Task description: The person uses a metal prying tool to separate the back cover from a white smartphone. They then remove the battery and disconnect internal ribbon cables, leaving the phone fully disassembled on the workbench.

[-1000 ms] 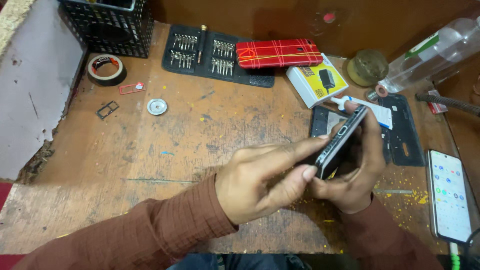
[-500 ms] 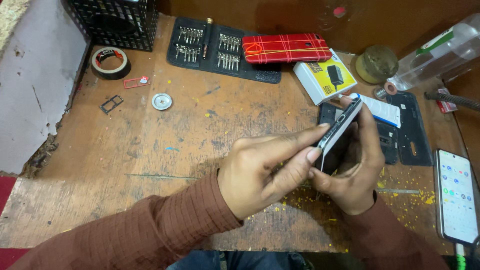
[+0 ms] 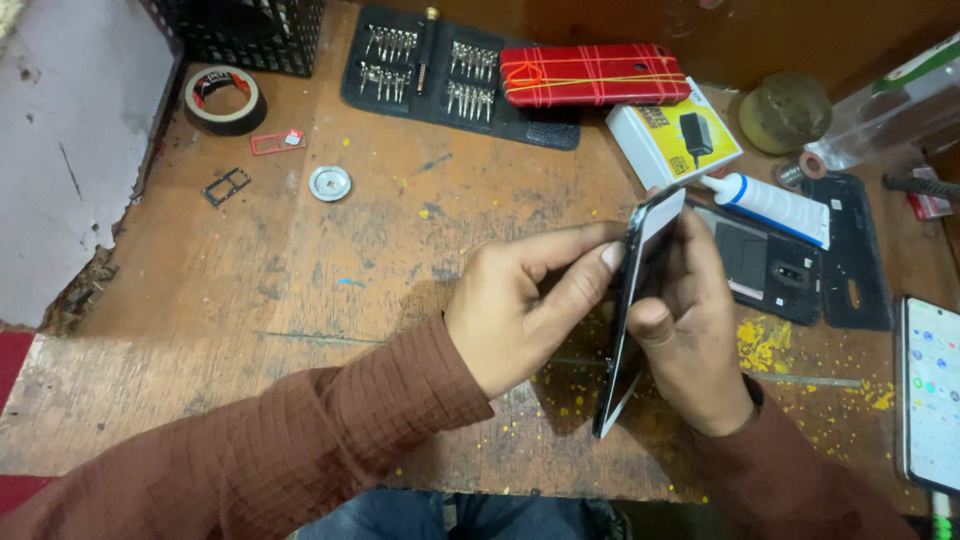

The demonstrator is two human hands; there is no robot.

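Note:
Both my hands hold a dark, opened phone (image 3: 628,310) edge-on above the wooden workbench (image 3: 380,250). My right hand (image 3: 690,320) cradles it from behind, thumb on its side. My left hand (image 3: 530,300) pinches its upper edge with thumb and forefinger. The phone stands nearly upright, its thin screen edge towards me. Just right of my hands lies a black phone back cover (image 3: 775,265) on a dark mat.
A screwdriver bit set (image 3: 430,60) and a red phone bound with rubber bands (image 3: 595,75) lie at the back. A white charger box (image 3: 672,142), a glue tube (image 3: 770,205), a tape roll (image 3: 225,97), a SIM tray (image 3: 226,186) and a lit phone (image 3: 932,390) surround me.
The phone has turned from a slanted hold to nearly upright and edge-on. My left fingers have slid up to its top edge. The camera has moved closer.

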